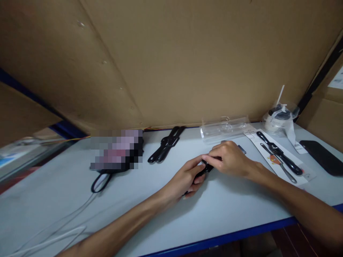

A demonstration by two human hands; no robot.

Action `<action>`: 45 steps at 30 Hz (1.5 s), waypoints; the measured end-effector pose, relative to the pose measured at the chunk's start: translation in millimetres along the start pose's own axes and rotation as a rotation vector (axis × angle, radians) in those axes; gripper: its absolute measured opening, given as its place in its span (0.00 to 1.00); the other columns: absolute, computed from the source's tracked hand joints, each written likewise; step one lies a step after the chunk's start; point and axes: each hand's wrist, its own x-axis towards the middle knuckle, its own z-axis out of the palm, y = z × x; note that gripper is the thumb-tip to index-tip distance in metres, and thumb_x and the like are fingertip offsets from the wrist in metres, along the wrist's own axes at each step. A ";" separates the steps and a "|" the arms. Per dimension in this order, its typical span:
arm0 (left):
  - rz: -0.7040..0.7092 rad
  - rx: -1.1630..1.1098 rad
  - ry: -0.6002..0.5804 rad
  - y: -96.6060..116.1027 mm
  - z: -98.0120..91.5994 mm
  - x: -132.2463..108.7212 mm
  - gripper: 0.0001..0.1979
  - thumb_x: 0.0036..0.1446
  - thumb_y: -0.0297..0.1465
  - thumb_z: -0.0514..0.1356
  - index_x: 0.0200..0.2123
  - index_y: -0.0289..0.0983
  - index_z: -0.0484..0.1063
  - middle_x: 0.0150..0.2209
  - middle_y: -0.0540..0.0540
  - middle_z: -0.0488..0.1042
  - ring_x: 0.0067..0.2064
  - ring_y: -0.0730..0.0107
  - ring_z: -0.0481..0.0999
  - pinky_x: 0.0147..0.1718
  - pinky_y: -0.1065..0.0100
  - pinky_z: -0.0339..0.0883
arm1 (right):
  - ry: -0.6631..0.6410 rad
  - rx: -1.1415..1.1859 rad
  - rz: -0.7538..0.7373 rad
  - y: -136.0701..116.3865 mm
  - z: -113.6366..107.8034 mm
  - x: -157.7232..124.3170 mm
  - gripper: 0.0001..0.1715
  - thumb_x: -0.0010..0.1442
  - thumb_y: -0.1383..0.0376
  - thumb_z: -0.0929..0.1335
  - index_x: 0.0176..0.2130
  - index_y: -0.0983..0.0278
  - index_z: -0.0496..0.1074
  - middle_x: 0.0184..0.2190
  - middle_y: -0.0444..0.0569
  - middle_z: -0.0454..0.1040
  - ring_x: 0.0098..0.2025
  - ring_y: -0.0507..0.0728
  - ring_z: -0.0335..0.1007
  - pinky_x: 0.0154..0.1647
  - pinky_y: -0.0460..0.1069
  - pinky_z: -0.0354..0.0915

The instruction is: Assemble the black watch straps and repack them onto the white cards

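Observation:
Both my hands meet near the middle of the pale grey table (134,210). My left hand (187,178) is closed around a black watch-like strap (205,168), only a short piece of which shows between the hands. My right hand (227,159) pinches the same black strap from above, fingers curled. A small grey flat piece (242,149) lies just behind my right hand.
Black straps (167,142) lie at the back centre. A clear plastic tray (223,128) and a white card with two black straps (278,157) sit at the right, with a bagged item (280,117) and a black phone (321,157). Cardboard walls surround. White cables (53,235) lie front left.

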 end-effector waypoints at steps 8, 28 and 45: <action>-0.001 0.005 -0.010 -0.3 0.0 0.8 0.19 0.65 0.36 0.53 0.58 0.41 0.62 0.21 0.60 0.53 0.16 0.80 0.45 0.12 0.78 0.42 | 0.032 -0.071 0.015 -1.2 1.6 0.1 0.24 0.67 0.62 0.63 0.22 0.64 0.74 0.19 0.44 0.68 0.24 0.50 0.54 0.29 0.49 0.47; 0.179 0.011 0.118 -5.8 9.1 -1.8 0.34 0.65 0.40 0.54 0.70 0.40 0.49 0.19 0.61 0.54 0.15 0.80 0.46 0.10 0.78 0.45 | 0.303 0.080 0.317 14.3 -6.4 6.7 0.29 0.67 0.57 0.63 0.17 0.63 0.58 0.16 0.39 0.53 0.22 0.49 0.46 0.27 0.48 0.45; 0.358 -0.048 0.300 -10.1 5.8 -0.1 0.36 0.63 0.43 0.56 0.70 0.39 0.50 0.18 0.61 0.55 0.14 0.80 0.48 0.09 0.78 0.45 | -0.128 0.668 0.439 9.2 -1.7 8.1 0.09 0.62 0.67 0.65 0.34 0.65 0.75 0.21 0.41 0.69 0.20 0.49 0.58 0.23 0.46 0.53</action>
